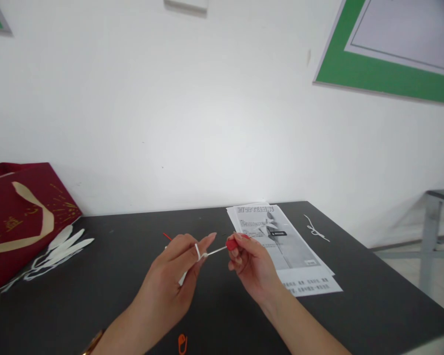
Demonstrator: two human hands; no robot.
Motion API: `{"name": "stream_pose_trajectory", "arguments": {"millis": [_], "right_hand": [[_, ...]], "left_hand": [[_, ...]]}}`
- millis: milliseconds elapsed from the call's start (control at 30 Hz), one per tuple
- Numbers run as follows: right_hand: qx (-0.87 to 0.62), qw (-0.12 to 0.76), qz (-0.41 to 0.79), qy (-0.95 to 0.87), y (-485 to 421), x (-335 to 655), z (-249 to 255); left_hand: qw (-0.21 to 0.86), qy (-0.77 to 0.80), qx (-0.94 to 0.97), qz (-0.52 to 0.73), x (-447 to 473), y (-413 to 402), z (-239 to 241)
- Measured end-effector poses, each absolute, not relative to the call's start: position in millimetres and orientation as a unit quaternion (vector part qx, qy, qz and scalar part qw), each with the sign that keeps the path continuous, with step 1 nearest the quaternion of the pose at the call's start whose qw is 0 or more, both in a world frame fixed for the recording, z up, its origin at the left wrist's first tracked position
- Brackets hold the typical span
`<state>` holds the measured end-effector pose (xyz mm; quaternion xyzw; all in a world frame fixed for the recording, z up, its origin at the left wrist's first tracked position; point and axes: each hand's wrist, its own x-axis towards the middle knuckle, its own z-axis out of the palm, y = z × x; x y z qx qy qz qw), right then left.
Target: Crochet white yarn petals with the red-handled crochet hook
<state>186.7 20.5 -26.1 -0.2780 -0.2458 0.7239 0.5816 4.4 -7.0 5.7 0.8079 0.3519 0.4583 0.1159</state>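
Above the dark table, my right hand (pixel 255 268) pinches the red handle of a crochet hook (pixel 231 244). Its thin metal shaft points left to my left hand (pixel 166 278). White yarn (pixel 198 252) loops over a finger of that hand, and its fingers close on a small white piece of yarn work (pixel 183 278), mostly hidden. The hook's tip meets the yarn at the left fingertips; the exact stitch is too small to make out. Just behind the left hand shows a thin red stick-like thing (pixel 166 236). Nearer me lies an orange stitch marker (pixel 182 343).
Printed sheets (pixel 307 283) lie behind and right of my right hand, with a white yarn scrap (pixel 315 230) beyond. White leaf-shaped yarn pieces (pixel 68 248) rest at left by a dark red bag (pixel 25 217). A white wall (pixel 192 123) rises behind the black table (pixel 107 276).
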Motion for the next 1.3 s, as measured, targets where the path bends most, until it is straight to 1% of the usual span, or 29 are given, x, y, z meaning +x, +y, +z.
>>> {"name": "stream_pose_trajectory", "arguments": {"millis": [67,200,267,400,533,633,700,733,800,867,900,967,1033,1100,1200,1300], "right_hand": [[-0.281,0.581,0.724,-0.243,20.3,186.0,-26.7],[-0.275,0.577,0.735,-0.224,19.0,184.1,-27.6],[-0.274,0.574,0.741,-0.216,17.9,183.2,-28.1],[-0.267,0.579,0.736,-0.227,14.8,181.2,-27.7],[-0.264,0.594,0.709,-0.274,11.0,178.1,-25.6],[-0.281,0.609,0.662,-0.333,6.2,176.0,-26.6],[-0.303,0.625,0.587,-0.417,1.4,175.9,-29.6],[-0.312,0.63,0.525,-0.479,-1.2,176.4,-31.6],[-0.302,0.621,0.361,-0.627,-5.8,178.4,-36.1],[-0.257,0.591,0.193,-0.74,-8.4,181.4,-39.8],[-0.237,0.577,0.131,-0.771,-8.8,183.0,-40.9],[-0.214,0.564,0.066,-0.795,-7.9,186.1,-41.0],[-0.202,0.562,0.071,-0.799,-6.1,188.5,-38.7],[-0.198,0.569,0.132,-0.787,-5.0,189.7,-35.4],[-0.214,0.59,0.244,-0.74,-6.2,189.1,-30.9],[-0.237,0.608,0.326,-0.684,-8.3,187.1,-28.0]], "left_hand": [[0.167,0.391,0.77,0.476,5.7,-4.9,1.0],[0.38,0.434,0.603,0.552,14.7,-2.3,-10.6],[0.441,0.417,0.518,0.602,21.7,-2.5,-15.8],[0.459,0.396,0.441,0.661,33.2,-4.5,-21.5],[0.458,0.397,0.422,0.674,36.7,-5.5,-22.1],[0.46,0.409,0.394,0.682,38.1,-5.6,-23.1],[0.471,0.412,0.374,0.685,39.9,-5.6,-23.9],[0.484,0.407,0.362,0.685,40.7,-5.5,-24.1],[0.528,0.382,0.331,0.682,41.5,-5.0,-23.3],[0.589,0.352,0.29,0.667,39.7,-3.9,-21.1],[0.621,0.339,0.271,0.653,37.6,-2.9,-19.8],[0.677,0.32,0.25,0.613,31.0,-0.4,-17.0],[0.721,0.302,0.254,0.57,23.2,2.5,-14.6],[0.747,0.279,0.271,0.54,16.3,5.0,-12.5],[0.756,0.255,0.29,0.529,10.7,6.7,-9.7],[0.743,0.249,0.297,0.546,9.7,5.7,-6.5]]}}
